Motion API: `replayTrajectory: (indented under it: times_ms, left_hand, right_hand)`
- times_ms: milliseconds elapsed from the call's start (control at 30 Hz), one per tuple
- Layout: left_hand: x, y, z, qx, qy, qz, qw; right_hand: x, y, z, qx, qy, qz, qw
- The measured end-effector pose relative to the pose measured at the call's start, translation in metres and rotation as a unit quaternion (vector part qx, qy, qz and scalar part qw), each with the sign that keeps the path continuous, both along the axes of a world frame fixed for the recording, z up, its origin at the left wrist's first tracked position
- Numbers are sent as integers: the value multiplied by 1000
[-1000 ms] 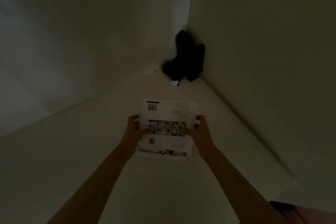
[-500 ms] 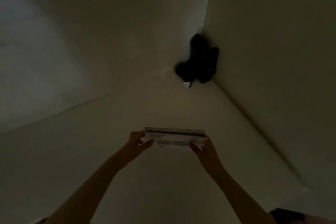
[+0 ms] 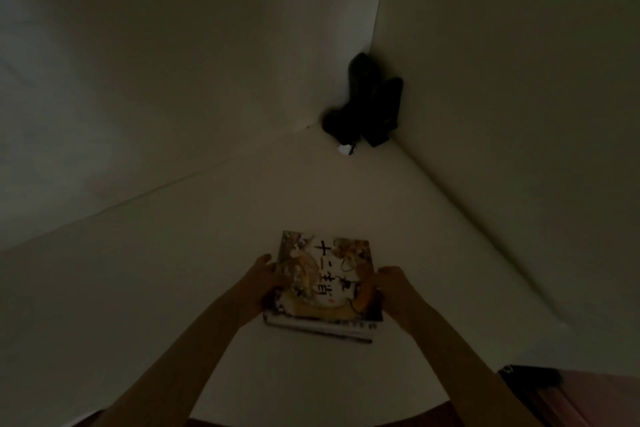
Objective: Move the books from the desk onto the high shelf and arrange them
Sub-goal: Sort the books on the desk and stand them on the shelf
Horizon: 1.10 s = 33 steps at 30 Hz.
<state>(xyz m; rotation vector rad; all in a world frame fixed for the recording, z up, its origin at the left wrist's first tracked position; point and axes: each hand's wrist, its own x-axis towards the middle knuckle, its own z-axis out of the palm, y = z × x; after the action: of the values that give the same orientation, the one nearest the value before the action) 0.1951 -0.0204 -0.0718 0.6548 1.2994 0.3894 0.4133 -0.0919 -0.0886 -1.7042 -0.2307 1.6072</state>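
Orange and cream artwork now faces up on the book (image 3: 325, 282); half a second ago only its thin edge showed, and before that the barcoded back cover. It has been turned over, so arranging on the high shelf (image 3: 207, 225) looks under way. The left hand (image 3: 265, 282) grips its nine o'clock edge, the right hand (image 3: 389, 288) its three o'clock edge, fingers curled round it. It seems to sit atop another book, though the dimness hides contact. Large black brush characters run down the cover, too blurred to read. Dark objects (image 3: 367, 106) sit at twelve o'clock.
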Motion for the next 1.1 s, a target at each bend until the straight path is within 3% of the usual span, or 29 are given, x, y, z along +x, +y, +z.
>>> replayTrajectory:
  times_ms: [100,167,300,433,533,700,900,1100]
  left_hand:
    - [-2,-9,-2,114,-21,-35,993]
    - [-1,-11,7,136,-40,15,990]
    - [-6,-10,27,124,-169,75,975]
    - [-9,-5,49,211,-90,58,972]
    - [-19,0,53,265,-15,34,964]
    - [-37,0,52,179,-54,81,979]
    - [-50,-6,36,160,-70,160,972]
    - [-72,-2,19,140,-64,189,970]
  right_hand:
    - [-15,4,-6,25,-80,8,996]
    - [-20,5,-4,81,-93,-22,992]
    - [-17,13,0,99,-13,-73,992]
    - [-17,17,8,116,74,-59,989]
    - [-19,17,9,123,83,-38,988]
    - [-17,27,9,175,119,34,977]
    - [-21,47,15,201,65,172,962]
    - [-8,61,16,186,-158,267,932]
